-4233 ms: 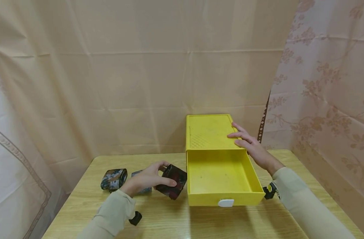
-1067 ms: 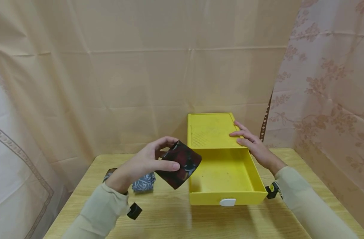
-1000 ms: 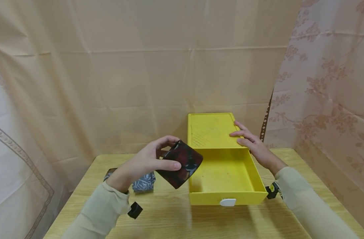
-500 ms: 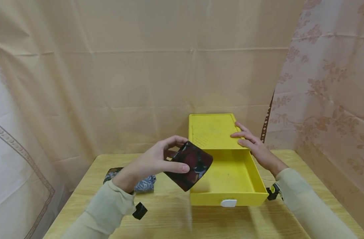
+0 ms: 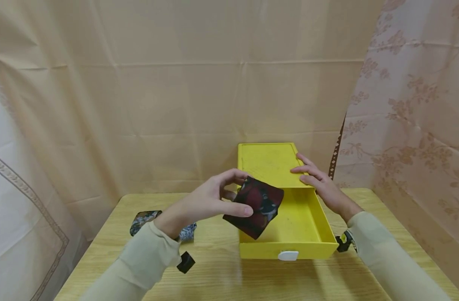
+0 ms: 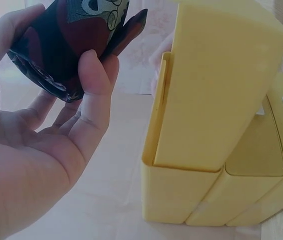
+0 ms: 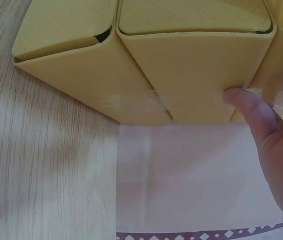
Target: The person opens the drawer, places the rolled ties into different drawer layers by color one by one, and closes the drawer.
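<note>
My left hand [image 5: 208, 198] pinches a rolled-up cloth [image 5: 261, 202], dark red and black with a grey patterned patch, between thumb and fingers. In the head view the roll overlaps the left part of the pulled-out top drawer [image 5: 287, 249]. In the left wrist view the roll [image 6: 76, 37] is held beside the drawer's outer wall, a folded end sticking out. Fingers of my right hand [image 5: 323, 184] rest on the right edge of the yellow drawer unit's top [image 5: 269, 163]; its thumb touches the side in the right wrist view. The drawer has a white handle tab.
Left on the wooden table [image 5: 214, 276] lie two more rolled cloths: a camouflage one [image 5: 143, 219] and a blue-grey patterned one [image 5: 188, 233], partly behind my left wrist. More yellow drawers [image 6: 254, 160] sit below the top one. A beige curtain [image 5: 177, 104] hangs behind.
The left hand has lifted the dark rolled cloth from the table and carried it rightward to the drawer's left part. The right hand stays at the unit's edge.
</note>
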### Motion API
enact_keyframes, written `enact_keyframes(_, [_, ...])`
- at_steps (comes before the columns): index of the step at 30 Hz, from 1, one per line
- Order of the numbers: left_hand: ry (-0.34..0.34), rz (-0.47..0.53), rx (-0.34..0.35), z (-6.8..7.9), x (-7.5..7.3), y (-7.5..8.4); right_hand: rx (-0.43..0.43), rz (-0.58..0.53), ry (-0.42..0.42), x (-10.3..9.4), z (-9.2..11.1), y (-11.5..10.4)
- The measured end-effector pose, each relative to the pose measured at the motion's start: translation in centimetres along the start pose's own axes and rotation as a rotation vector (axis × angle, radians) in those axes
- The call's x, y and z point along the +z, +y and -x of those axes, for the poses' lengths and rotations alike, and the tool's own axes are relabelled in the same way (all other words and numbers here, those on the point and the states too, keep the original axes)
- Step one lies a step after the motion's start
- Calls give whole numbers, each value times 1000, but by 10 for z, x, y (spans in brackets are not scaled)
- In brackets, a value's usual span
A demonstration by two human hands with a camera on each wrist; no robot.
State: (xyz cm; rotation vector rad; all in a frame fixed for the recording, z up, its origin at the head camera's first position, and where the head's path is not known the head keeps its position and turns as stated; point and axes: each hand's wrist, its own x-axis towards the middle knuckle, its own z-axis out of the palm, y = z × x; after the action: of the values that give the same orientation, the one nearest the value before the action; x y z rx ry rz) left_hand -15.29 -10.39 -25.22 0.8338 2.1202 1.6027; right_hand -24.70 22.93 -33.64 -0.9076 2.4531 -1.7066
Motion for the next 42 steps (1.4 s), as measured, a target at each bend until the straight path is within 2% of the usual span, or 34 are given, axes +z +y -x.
enact_keyframes(10, [-41,-14,0,-11,8,7,-2,-11,-2,0,0,0])
enact_keyframes(22, [-81,8,16,-30,20,-3,-8,-35,1,2,-1,0])
enact_keyframes(29, [-87,-3,-45,-40,28,-7,-5,-33,4,0,1,0])
enact_keyframes(35, [-65,-73,-79,-45,29,-8,-5,-50,-8,1,0,0])
enact_keyframes(42, [-79,-169,-90,-55,30,-6,25,-28,-4,1,1,-2])
